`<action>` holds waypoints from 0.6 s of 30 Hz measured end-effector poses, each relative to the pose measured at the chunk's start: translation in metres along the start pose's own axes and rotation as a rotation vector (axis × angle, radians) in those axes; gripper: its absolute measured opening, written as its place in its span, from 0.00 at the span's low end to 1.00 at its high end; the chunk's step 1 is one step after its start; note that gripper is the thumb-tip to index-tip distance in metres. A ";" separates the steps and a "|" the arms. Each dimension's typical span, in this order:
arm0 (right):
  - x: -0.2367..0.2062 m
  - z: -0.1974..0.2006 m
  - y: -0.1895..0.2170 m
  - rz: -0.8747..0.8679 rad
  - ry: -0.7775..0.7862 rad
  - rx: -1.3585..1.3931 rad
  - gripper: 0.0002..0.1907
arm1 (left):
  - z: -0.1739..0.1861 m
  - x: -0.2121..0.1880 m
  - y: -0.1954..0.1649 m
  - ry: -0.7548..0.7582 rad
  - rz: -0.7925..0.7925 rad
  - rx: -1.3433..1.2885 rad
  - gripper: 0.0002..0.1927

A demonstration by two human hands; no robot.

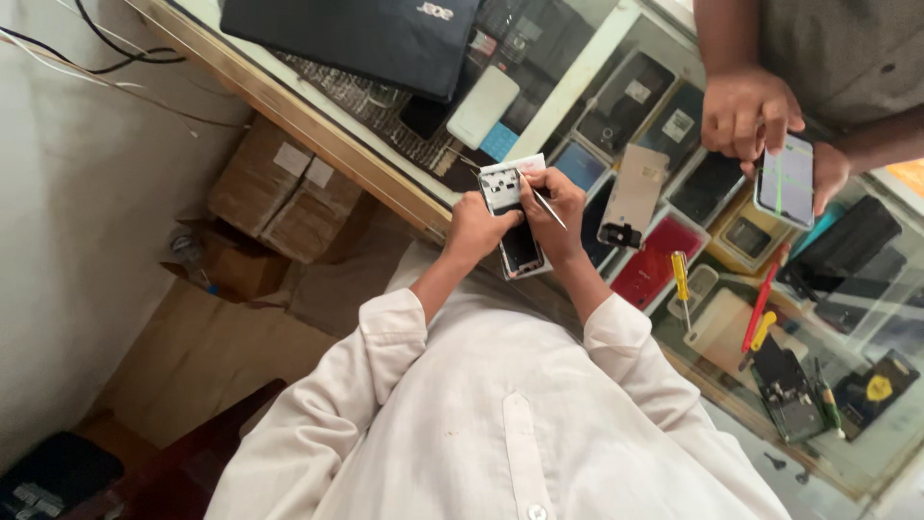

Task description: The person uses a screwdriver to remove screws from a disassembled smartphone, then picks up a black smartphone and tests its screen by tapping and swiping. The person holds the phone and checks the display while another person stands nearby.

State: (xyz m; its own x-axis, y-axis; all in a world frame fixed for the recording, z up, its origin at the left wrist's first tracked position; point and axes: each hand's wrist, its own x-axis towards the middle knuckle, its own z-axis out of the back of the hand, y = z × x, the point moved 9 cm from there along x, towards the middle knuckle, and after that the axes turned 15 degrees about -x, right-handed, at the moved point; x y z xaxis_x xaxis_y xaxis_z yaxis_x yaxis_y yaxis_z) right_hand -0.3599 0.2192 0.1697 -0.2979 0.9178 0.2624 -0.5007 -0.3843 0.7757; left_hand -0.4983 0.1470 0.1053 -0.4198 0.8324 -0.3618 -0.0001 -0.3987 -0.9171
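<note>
Head cam, steep top-down, close over glass counter [616,58], tilted frame; single view.

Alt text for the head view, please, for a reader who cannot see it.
A person in a white shirt holds an opened phone with its back cover off in the left hand and works on it with a thin metal tool in the right hand, over a glass display counter. Another person's hands hold a second phone.

My left hand [474,229] holds an open phone [513,214] with a white edge and black inside. My right hand [553,207] holds a thin silver tool [549,208]. Past my right fingers lie a yellow-handled screwdriver [680,275] and a red one [758,305]. My sleeves [385,332] are cream.
</note>
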 end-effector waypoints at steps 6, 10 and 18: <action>0.012 -0.007 -0.001 0.048 0.045 0.080 0.04 | -0.001 0.006 0.003 0.019 0.038 0.008 0.16; 0.018 -0.008 -0.004 0.039 0.052 0.085 0.04 | -0.002 0.010 -0.006 0.015 -0.059 -0.039 0.16; 0.027 -0.004 0.012 0.161 0.013 -0.010 0.05 | -0.002 0.019 -0.010 -0.031 0.021 -0.004 0.17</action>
State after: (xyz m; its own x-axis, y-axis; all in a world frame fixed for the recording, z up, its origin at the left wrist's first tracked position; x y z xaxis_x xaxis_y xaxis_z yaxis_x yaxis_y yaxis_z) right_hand -0.3771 0.2394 0.1837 -0.3858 0.8428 0.3754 -0.4531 -0.5275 0.7186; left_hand -0.5044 0.1674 0.1078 -0.4479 0.8114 -0.3755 0.0124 -0.4143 -0.9101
